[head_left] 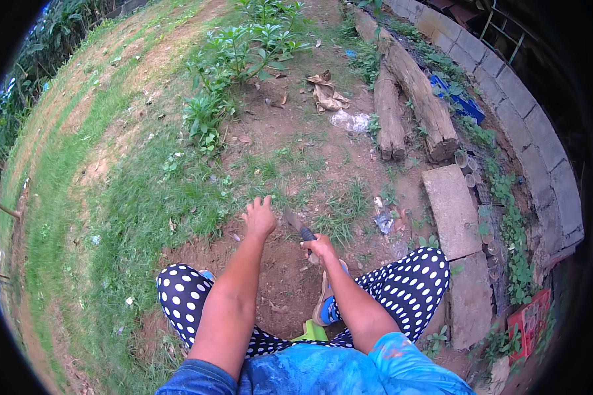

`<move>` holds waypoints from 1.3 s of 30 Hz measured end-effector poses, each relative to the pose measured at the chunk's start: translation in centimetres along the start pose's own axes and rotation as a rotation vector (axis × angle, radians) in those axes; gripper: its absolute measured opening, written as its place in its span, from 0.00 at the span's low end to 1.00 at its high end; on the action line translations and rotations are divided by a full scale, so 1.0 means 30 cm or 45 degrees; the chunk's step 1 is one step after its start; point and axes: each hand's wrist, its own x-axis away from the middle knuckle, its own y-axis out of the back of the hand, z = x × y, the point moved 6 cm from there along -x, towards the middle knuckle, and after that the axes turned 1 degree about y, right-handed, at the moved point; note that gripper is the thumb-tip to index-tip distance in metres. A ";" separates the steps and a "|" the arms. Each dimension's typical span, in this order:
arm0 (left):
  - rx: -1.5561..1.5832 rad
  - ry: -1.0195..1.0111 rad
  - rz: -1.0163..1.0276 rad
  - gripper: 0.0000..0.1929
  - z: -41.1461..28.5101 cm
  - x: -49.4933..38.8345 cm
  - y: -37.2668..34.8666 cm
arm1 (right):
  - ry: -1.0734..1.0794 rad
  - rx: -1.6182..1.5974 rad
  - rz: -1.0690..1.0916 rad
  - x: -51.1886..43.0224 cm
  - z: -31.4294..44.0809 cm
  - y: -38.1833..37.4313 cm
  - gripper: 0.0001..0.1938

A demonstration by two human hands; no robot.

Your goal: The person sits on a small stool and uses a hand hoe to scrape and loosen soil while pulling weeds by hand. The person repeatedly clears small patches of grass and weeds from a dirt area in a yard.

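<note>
My right hand (pixel 319 247) is closed around the dark handle of a bladed hand tool (pixel 306 234). Its metal blade points up and to the left, close to the grass and soil; whether it touches the ground cannot be told. My left hand (pixel 261 217) is to the left of the blade, fingers apart over the edge of the grass (pixel 202 207); no object shows in it. Bare reddish soil (pixel 281 286) lies beneath my forearms, between my bent knees. Under me a green plastic piece (pixel 311 332) shows in part.
Concrete blocks (pixel 452 212) lie at the right, below two weathered logs (pixel 415 89). Leafy plants (pixel 237 54) grow ahead. Crumpled brown material (pixel 326 94), clear plastic (pixel 351 121) and a foil scrap (pixel 383 222) litter the ground. A red crate (pixel 529 323) stands lower right, by a block wall (pixel 529 143).
</note>
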 end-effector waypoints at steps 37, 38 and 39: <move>0.066 -0.030 0.177 0.26 -0.144 -0.117 -0.131 | 0.053 0.648 -0.886 0.111 -0.155 0.592 0.16; 0.051 -0.031 0.168 0.26 -0.140 -0.134 -0.142 | 0.107 0.955 -1.196 0.134 -0.129 0.647 0.16; 0.040 -0.040 0.165 0.26 -0.148 -0.146 -0.160 | 0.050 0.776 -1.229 0.128 -0.156 0.716 0.15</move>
